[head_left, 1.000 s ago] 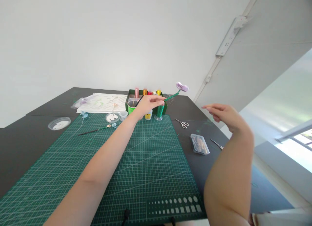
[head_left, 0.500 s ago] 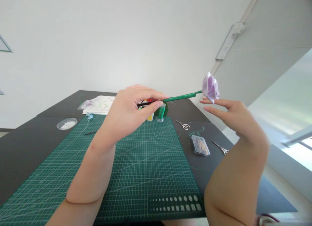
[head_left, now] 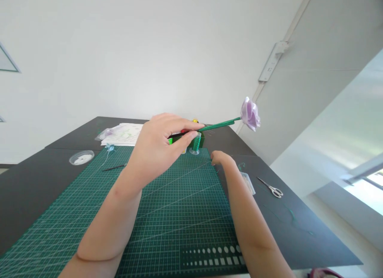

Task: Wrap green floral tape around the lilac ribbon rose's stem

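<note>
Fingers of the left hand [head_left: 158,148] are closed together on the slim green wrapped stem [head_left: 220,125] of a lilac, satiny artificial flower [head_left: 250,114], with thumb and fingertips pinching it near its lower part. A thin black rod [head_left: 178,135] shows within the same grip; whether it is part of the stem, I cannot tell. That flower is held in the air above the far end of the green gridded cutting mat [head_left: 179,198], its head out to the right. Down by the mat's right edge is the right hand [head_left: 219,159], its fingers curled and pointing downward; whether they hold anything is hidden. Judging by this pose, the step in hand is a reach to the black surface [head_left: 317,230] with the flower held out of the way. Such a reach calls for a light, steady pinch on the stem, and for care that the right forearm does not nudge the clear plastic box [head_left: 249,184] partly behind it. Near the left fingertips stands a clear spool of green thread [head_left: 196,144]; white-handled scissors [head_left: 272,189] lie farther right.
</note>
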`<act>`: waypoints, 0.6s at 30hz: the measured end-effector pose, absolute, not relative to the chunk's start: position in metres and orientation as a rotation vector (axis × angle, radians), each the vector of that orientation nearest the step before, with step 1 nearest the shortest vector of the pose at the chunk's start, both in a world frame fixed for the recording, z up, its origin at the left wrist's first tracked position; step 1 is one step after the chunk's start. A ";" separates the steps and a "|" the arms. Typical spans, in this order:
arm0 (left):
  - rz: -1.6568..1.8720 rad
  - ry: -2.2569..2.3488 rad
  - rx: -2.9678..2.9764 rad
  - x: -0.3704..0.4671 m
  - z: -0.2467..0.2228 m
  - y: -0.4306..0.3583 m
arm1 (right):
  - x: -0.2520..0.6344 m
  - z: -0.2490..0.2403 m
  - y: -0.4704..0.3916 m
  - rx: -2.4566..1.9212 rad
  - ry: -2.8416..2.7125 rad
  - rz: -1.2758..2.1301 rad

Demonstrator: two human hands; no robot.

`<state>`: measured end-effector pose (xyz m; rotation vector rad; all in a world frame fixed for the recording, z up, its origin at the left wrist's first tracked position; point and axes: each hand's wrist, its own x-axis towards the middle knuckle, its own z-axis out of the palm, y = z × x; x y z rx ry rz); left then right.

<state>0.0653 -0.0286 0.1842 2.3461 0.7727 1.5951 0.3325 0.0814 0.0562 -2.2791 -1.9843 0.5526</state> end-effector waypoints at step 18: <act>1.542 0.867 2.427 0.063 0.184 -0.021 | 0.358 0.070 0.084 -1.617 -1.634 0.823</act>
